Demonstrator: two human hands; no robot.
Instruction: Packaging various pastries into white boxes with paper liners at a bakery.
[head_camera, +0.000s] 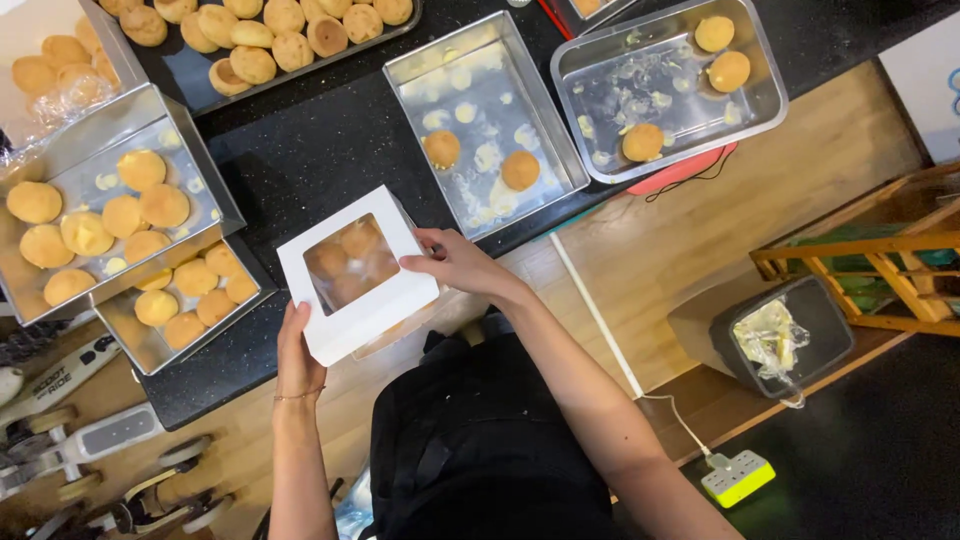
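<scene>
Holding a white cardboard box with a clear window in its lid, you keep it just above the near edge of a black speckled counter. Through the window, round golden buns show inside. The box sits turned at an angle, like a diamond, one corner pointing away from you toward the trays; it looks roughly square, so no long axis can be told.

Your left hand grips the box's near-left corner, fingers curled up against its side. Your right hand is closed on the far-right edge, thumb on the lid beside the window.

The counter runs across the top of the view; below it lies a pale wooden floor. Left of the box, two stacked metal trays hold many buns. Above them a flat baking sheet is crowded with more. Straight beyond the box, a rectangular steel pan holds two buns among greasy marks. To its right, a rounder steel pan holds three.

On the floor to your right stand a dark bin lined with a plastic bag, a wooden rack, and a green-and-white power strip.
</scene>
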